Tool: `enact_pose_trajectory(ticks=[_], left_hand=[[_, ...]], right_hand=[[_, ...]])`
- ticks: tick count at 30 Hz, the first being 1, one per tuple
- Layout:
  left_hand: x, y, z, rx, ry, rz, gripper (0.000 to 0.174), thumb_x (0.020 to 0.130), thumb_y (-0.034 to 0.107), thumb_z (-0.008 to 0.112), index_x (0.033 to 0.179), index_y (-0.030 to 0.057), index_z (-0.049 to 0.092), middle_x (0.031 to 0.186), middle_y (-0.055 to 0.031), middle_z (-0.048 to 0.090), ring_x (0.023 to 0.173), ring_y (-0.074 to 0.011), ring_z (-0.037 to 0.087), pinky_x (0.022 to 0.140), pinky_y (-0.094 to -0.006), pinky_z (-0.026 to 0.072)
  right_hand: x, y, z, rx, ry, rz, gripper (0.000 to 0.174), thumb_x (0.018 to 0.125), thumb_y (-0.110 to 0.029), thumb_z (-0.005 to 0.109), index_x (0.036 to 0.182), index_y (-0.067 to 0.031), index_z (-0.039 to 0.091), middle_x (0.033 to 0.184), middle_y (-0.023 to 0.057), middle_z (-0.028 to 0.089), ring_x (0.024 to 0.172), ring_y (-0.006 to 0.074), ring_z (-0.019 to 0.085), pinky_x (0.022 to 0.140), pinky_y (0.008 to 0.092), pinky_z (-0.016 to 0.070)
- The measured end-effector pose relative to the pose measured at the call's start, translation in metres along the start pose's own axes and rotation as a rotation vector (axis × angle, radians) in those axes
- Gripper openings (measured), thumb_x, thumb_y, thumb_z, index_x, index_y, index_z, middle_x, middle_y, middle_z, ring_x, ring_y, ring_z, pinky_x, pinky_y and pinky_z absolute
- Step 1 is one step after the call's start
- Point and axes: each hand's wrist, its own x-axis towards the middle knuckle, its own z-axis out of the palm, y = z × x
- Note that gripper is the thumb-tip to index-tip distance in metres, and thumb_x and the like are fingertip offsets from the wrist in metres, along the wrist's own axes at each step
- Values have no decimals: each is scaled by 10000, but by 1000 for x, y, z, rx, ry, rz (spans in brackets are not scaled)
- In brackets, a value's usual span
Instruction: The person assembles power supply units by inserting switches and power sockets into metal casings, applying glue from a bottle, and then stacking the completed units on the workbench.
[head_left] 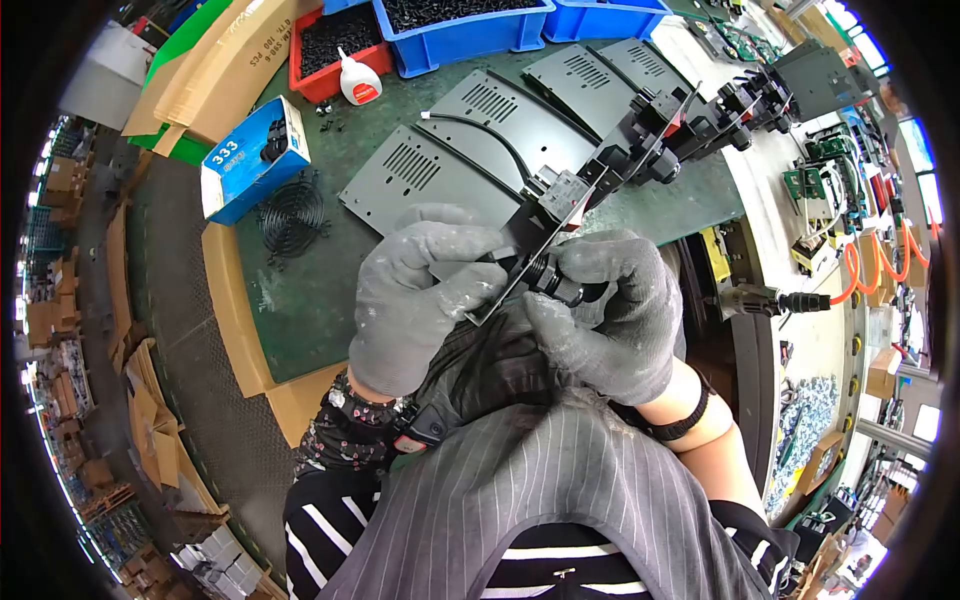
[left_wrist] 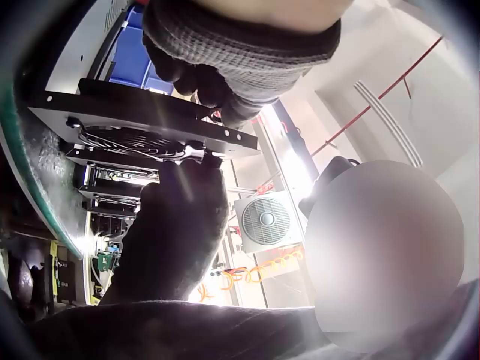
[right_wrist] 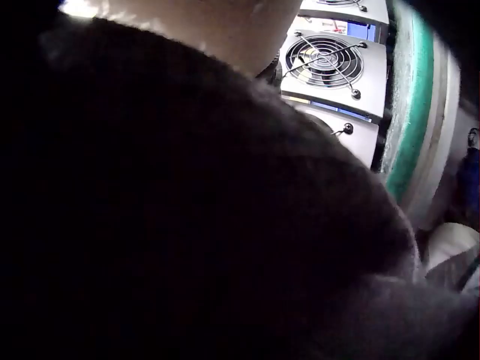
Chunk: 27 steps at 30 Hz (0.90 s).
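Both hands wear grey gloves and hold a black metal panel point(head_left: 560, 215) edge-up over the lap. My left hand point(head_left: 415, 290) grips the panel's near end from the left. My right hand point(head_left: 605, 305) pinches a black round fitting point(head_left: 558, 283) on the panel's right side. The panel carries a small white-labelled part point(head_left: 565, 190) and black components point(head_left: 655, 120) at its far end. In the left wrist view the panel point(left_wrist: 127, 112) shows a fan grille point(left_wrist: 124, 139) with gloved fingers point(left_wrist: 184, 217) under it. The right wrist view is mostly blocked by dark cloth; fan panels point(right_wrist: 334, 64) show at the top.
Several grey vented panels point(head_left: 470, 110) lie on the green mat point(head_left: 300, 300). Behind stand a red bin point(head_left: 310, 75) and blue bins point(head_left: 460, 40) of black parts, a glue bottle point(head_left: 358, 82), a blue box point(head_left: 250, 160) and a wire fan guard point(head_left: 292, 215). Cable and tools crowd the right.
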Motion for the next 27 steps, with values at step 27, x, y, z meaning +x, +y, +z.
enact_pose_trajectory(ticks=[27], left_hand=[[35, -6, -23, 124, -415, 223, 218, 806, 180, 724, 953, 18, 714, 1018, -132, 689, 998, -306, 624, 874, -409, 486]], right_hand=[[4, -23, -7, -385, -111, 9, 358, 741, -58, 777, 1050, -16, 602, 789, 88, 647, 656, 202, 641, 613, 304, 510]])
